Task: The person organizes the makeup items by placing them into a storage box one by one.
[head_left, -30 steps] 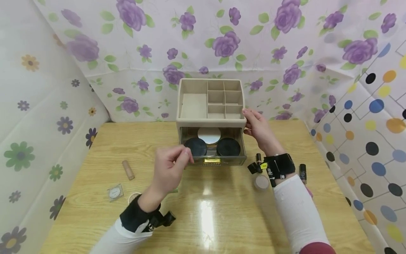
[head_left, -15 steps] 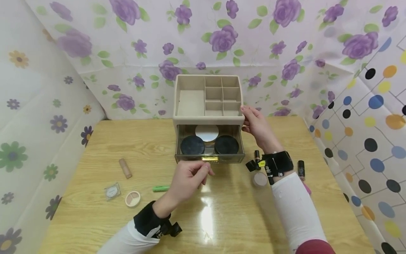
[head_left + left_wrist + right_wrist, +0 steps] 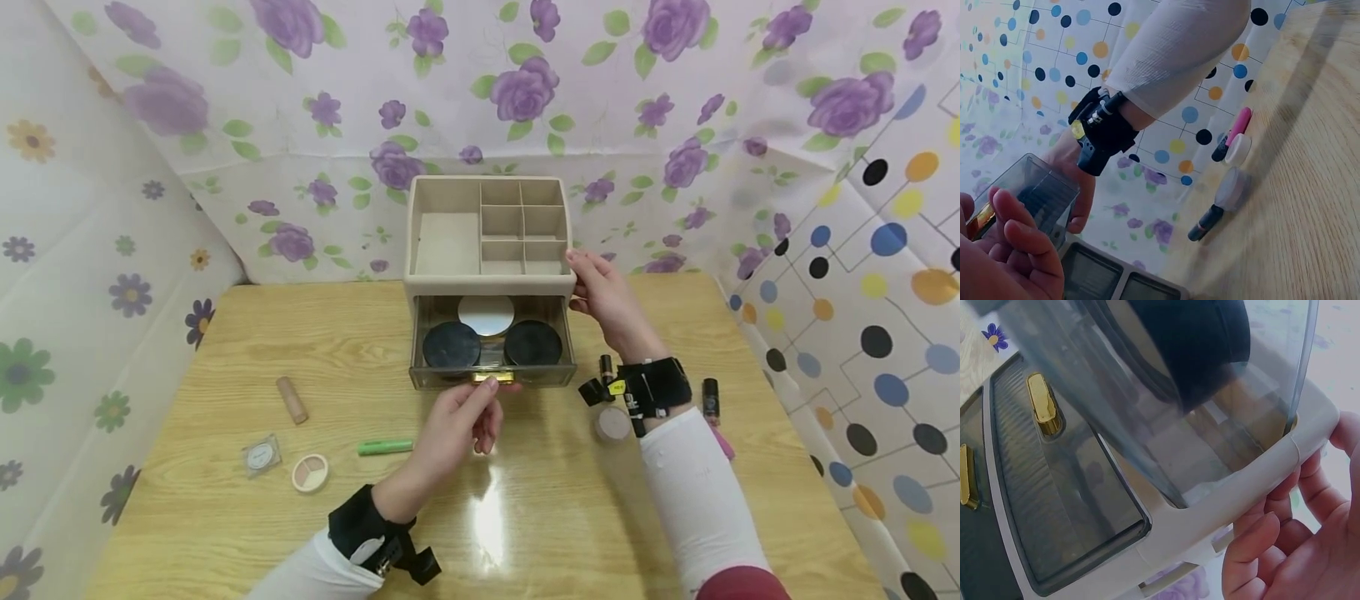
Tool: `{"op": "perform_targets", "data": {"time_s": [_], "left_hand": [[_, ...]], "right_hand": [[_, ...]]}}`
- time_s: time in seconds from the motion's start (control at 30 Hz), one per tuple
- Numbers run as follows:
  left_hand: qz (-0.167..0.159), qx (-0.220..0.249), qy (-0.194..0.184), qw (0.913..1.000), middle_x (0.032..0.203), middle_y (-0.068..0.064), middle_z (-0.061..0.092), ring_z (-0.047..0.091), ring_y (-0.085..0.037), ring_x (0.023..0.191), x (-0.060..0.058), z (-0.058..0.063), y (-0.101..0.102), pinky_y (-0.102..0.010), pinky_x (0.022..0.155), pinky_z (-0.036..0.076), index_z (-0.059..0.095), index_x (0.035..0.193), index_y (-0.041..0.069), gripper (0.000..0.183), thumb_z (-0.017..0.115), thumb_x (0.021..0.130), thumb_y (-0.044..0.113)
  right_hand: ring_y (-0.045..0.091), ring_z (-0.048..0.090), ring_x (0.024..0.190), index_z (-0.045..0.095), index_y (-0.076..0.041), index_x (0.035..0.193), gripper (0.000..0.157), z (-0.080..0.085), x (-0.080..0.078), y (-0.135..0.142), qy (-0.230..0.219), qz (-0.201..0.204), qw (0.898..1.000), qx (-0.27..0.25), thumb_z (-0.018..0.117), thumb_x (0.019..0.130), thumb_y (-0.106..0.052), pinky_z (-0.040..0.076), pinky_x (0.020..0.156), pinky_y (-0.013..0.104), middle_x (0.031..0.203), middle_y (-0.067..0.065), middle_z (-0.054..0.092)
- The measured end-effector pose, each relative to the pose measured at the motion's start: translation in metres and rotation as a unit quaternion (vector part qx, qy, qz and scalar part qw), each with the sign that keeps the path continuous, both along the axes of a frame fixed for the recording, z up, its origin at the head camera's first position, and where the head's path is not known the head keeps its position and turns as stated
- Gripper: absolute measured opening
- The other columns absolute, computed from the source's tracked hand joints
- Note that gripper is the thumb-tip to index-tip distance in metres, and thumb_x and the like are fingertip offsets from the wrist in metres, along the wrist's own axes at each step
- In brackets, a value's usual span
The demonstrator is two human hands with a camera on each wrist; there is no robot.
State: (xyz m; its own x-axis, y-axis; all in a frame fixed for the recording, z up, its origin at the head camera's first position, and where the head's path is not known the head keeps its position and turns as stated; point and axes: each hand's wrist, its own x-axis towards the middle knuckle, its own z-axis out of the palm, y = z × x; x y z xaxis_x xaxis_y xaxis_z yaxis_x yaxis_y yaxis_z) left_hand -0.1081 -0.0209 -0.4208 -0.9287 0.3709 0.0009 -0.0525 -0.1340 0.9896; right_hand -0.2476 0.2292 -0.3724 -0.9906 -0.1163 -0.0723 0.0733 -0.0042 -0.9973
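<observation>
A beige makeup organizer (image 3: pixel 491 286) stands against the back cloth, its top compartments bare. From its front a smoky clear drawer (image 3: pixel 540 379) is pulled out, holding two round black cases (image 3: pixel 452 344) and a pale round disc (image 3: pixel 486 315). My left hand (image 3: pixel 453 429) pinches the drawer's gold handle (image 3: pixel 480 377), thumb on top and index finger reaching beneath. At the organizer's right side, my right hand (image 3: pixel 611 304) grips the front corner; in the right wrist view its curled fingers (image 3: pixel 1254 540) lie against the side wall. Lower drawers (image 3: pixel 1072 487) sit closed there.
On the left of the table lie a tan tube (image 3: pixel 292 400), a square clear case (image 3: pixel 261 456), a round three-part palette (image 3: pixel 310 473) and a green tube (image 3: pixel 385 447). On the right are a round jar (image 3: pixel 612 424), a dark lipstick-like tube (image 3: pixel 606 367) and a black bottle (image 3: pixel 710 402).
My left hand has moved right from the drawer's left corner to the gold handle and taken hold of it. The right hand keeps its place on the organizer. The view shifted slightly.
</observation>
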Motion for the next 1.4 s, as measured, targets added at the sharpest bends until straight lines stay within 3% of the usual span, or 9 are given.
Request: {"op": "perform_targets", "data": {"time_s": [0.17,0.3,0.43,0.73,0.83,0.97,1.07,1.23,1.4], "left_hand": [[0.038,0.006,-0.016,0.9991,0.064,-0.002,0.055,0.044,-0.009,0.050,0.005,0.002,-0.002,-0.022,0.050,0.041,0.065,0.082,0.006,0.045,0.050,0.116,0.032],[0.052,0.004,-0.039,0.9979,0.062,-0.001,0.052,0.043,-0.009,0.049,0.010,0.001,-0.006,-0.022,0.050,0.039,0.065,0.083,0.004,0.045,0.051,0.115,0.032],[0.052,0.001,-0.050,0.9974,0.063,0.000,0.051,0.042,-0.009,0.049,0.014,0.002,-0.007,-0.022,0.049,0.039,0.073,0.101,0.000,0.041,0.052,0.115,0.033],[0.052,0.014,-0.036,0.9979,0.062,0.000,0.050,0.040,-0.009,0.049,-0.001,0.011,-0.003,-0.023,0.050,0.037,0.074,0.125,-0.001,0.044,0.051,0.115,0.035],[0.050,0.018,-0.029,0.9981,0.061,0.000,0.050,0.040,-0.010,0.049,-0.006,0.010,-0.003,-0.023,0.050,0.036,0.074,0.107,-0.002,0.043,0.051,0.116,0.033],[0.056,0.022,-0.028,0.9978,0.061,0.000,0.050,0.040,-0.009,0.049,-0.017,0.009,-0.001,-0.024,0.049,0.036,0.073,0.102,-0.001,0.045,0.051,0.115,0.036],[0.067,0.025,-0.024,0.9972,0.062,0.001,0.050,0.040,-0.009,0.049,-0.026,0.008,0.002,-0.024,0.049,0.035,0.074,0.115,-0.003,0.045,0.051,0.115,0.036],[0.074,0.024,-0.003,0.9970,0.062,0.002,0.052,0.041,-0.009,0.049,-0.040,0.009,0.008,-0.024,0.049,0.037,0.072,0.110,-0.003,0.046,0.052,0.115,0.037],[0.097,0.017,0.005,0.9951,0.062,0.001,0.051,0.041,-0.010,0.049,-0.050,0.009,0.008,-0.024,0.048,0.036,0.068,0.090,0.002,0.047,0.052,0.115,0.038]], "right_hand": [[0.011,0.060,0.088,0.061,-0.014,0.116,0.031,0.002,0.001,-0.007,0.000,-0.006,1.000,-0.011,0.060,0.110,-0.045,0.045,0.074,0.026,0.098,-0.002,0.067],[0.011,0.061,0.091,0.061,-0.016,0.109,0.028,0.000,0.003,-0.010,-0.008,-0.011,1.000,-0.009,0.063,0.109,-0.044,0.046,0.074,0.025,0.099,-0.002,0.066],[0.011,0.062,0.088,0.061,-0.017,0.107,0.026,-0.005,0.005,-0.010,-0.009,-0.010,1.000,-0.010,0.062,0.110,-0.043,0.047,0.073,0.024,0.098,-0.001,0.065],[0.010,0.063,0.086,0.070,-0.023,0.100,0.019,-0.005,0.002,-0.004,0.019,-0.019,0.999,-0.031,0.064,0.109,-0.039,0.047,0.071,0.024,0.097,-0.004,0.067],[0.010,0.064,0.088,0.070,-0.023,0.099,0.018,-0.006,0.003,-0.003,0.012,-0.029,0.999,-0.032,0.065,0.108,-0.037,0.048,0.071,0.023,0.100,-0.004,0.067],[0.010,0.065,0.089,0.070,-0.023,0.100,0.017,-0.006,0.004,-0.004,0.013,-0.035,0.998,-0.040,0.064,0.108,-0.036,0.049,0.071,0.023,0.099,-0.004,0.069],[0.009,0.066,0.087,0.072,-0.023,0.101,0.016,-0.006,0.004,-0.003,0.021,-0.036,0.998,-0.050,0.064,0.109,-0.035,0.049,0.071,0.024,0.097,-0.004,0.070],[0.009,0.066,0.086,0.072,-0.022,0.098,0.018,-0.005,0.004,0.001,0.028,-0.044,0.997,-0.055,0.065,0.108,-0.034,0.050,0.070,0.024,0.097,-0.004,0.070],[0.011,0.065,0.088,0.070,-0.020,0.095,0.023,-0.001,0.001,-0.004,0.029,-0.036,0.998,-0.039,0.067,0.107,-0.039,0.049,0.071,0.025,0.096,-0.003,0.068]]}}
